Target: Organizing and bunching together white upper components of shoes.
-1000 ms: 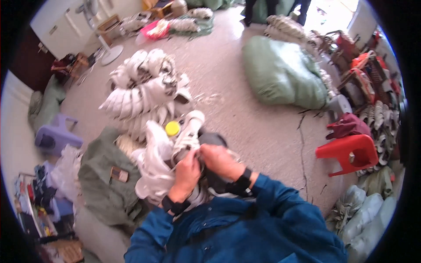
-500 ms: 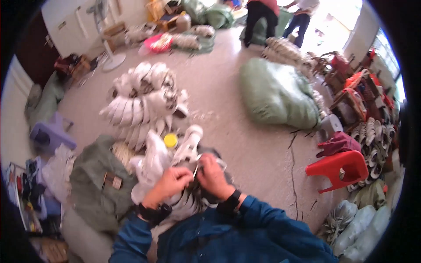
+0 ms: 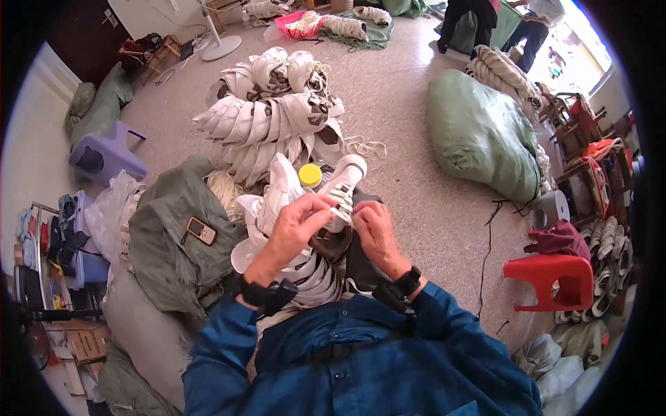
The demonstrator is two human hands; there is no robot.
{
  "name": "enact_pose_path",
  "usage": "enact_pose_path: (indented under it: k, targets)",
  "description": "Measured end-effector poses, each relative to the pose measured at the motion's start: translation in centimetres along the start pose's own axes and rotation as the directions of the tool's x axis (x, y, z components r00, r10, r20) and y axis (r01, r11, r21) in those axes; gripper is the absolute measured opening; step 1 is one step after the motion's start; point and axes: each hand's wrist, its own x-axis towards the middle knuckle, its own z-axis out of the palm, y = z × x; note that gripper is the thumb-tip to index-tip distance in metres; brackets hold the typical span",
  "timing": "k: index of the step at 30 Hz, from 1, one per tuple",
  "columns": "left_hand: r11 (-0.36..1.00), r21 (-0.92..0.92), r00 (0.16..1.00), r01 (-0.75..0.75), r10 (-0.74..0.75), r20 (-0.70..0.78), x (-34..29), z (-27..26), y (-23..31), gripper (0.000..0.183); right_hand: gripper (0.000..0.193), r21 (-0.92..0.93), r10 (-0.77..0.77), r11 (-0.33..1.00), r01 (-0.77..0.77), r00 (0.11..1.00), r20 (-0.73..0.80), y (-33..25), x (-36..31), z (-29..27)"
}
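A white sneaker (image 3: pixel 352 166) stands in front of me, toe pointing away, with a pale shoelace (image 3: pixel 342 201) threaded through its upper eyelets. My left hand (image 3: pixel 298 225) pinches the lace at the shoe's left side, fingers closed. On the right side my right hand (image 3: pixel 378 232) is also closed, its fingertips at the lace by the eyelets. More white shoe parts (image 3: pixel 274 197) lie just left of the sneaker. Behind it is a jar with a yellow lid (image 3: pixel 310 175). Stacked shoe uppers (image 3: pixel 312 281) rest below my hands, near my lap.
A large pile of white shoe uppers (image 3: pixel 270 118) sits ahead. A dark green sack (image 3: pixel 173 243) with a phone (image 3: pixel 201 230) lies left. A bulging green sack (image 3: pixel 479 132) and a red stool (image 3: pixel 551 281) are right. Two people (image 3: pixel 479 21) stand at the back.
The view has tilted down and shifted left, so the scene sits higher and further right. My hands have come apart slightly, each staying at the lace.
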Motion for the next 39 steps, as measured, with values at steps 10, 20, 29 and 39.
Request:
enact_pose_path:
  k: [10,20,29,39]
  targets:
    - [0.787,-0.594,0.936,-0.166,-0.064,-0.347,-0.1,-3.0,3.1,0.015,0.022,-0.189,-0.057,0.981,0.047,0.997,-0.049,-0.2,0.0,-0.3]
    - [0.78,0.599,0.973,0.181,-0.053,-0.225,-7.9,-8.9,9.2,0.017,0.024,-0.125,0.012,0.992,-0.016,0.999,-0.032,-0.3,0.0,0.1]
    - [-0.1,0.965,0.925,-0.241,0.279,0.259,5.1,-1.6,-3.6,0.019,0.026,-0.115,0.015,0.993,-0.018,1.0,-0.027,-0.4,0.1,0.5]
    - [0.611,0.722,0.943,-0.325,0.149,0.297,4.4,-2.3,1.0,0.014,0.033,-0.15,-0.156,0.979,0.136,0.979,-0.129,-2.7,1.9,0.6]
